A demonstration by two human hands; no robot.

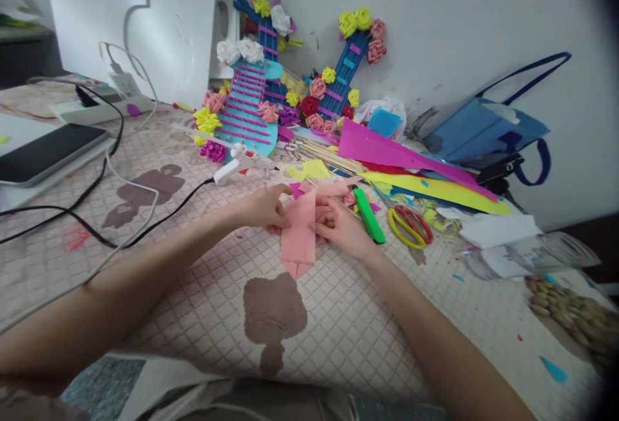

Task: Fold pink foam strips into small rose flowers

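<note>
Between my two hands is a folded strip of pink paper (298,237), its pointed end towards me and another length reaching off to the upper right. My left hand (271,207) pinches its left edge. On the opposite edge, my right hand (341,222) grips the paper with thumb and curled fingers. A white hot glue gun (242,164) lies beyond my left hand. Just right of my right hand lie a green utility knife (368,216) and scissors (410,227) with yellow and red handles. Small pink and magenta paper pieces sit behind the strip, partly hidden.
Paper-flower decorations (246,111) lean against the wall at the back. Wooden sticks (329,153) and magenta sheets (387,150) lie before them. At left are a phone (53,153), cables and a power strip (104,106); at right, a clear jar (546,253), peanuts (570,311) and a blue bag (488,127).
</note>
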